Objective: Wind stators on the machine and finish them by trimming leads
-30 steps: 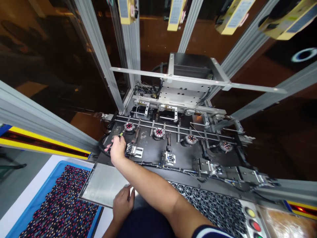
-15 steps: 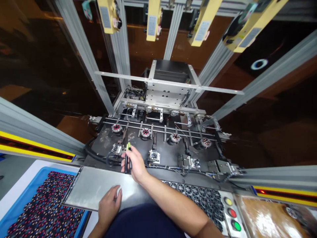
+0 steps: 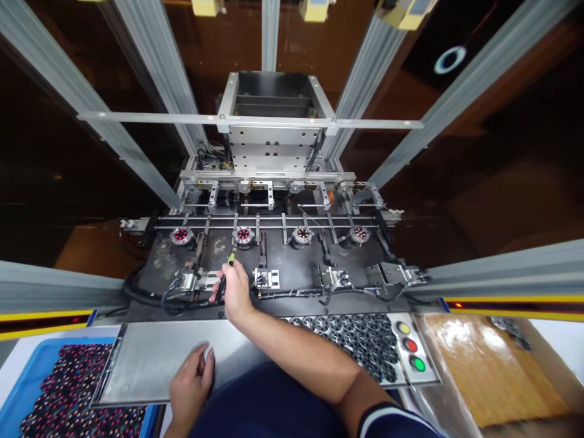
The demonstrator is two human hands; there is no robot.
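My right hand (image 3: 238,293) is closed around a slim black tool with a yellow-green end (image 3: 231,259); its exact kind cannot be made out. That end points away from me, just short of the second round fixture from the left (image 3: 243,235), which carries a black part with red segments. Whether the tip touches the fixture cannot be told. My left hand (image 3: 190,376) rests at the near edge of a flat metal plate (image 3: 150,353), loosely curled, thumb apart from the fingers, with nothing visible in it.
More round fixtures stand in the row, including a leftmost one (image 3: 181,236) and a rightmost one (image 3: 359,235). A blue tray (image 3: 28,380) of dark parts sits left. Wheel-like parts (image 3: 351,340) lie beside a button panel (image 3: 413,359). Light-curtain bars (image 3: 511,309) flank the opening.
The head view has shifted and levelled. My right hand has brought the tool's yellow-green end closer to the second fixture. My left hand stays by the metal plate.
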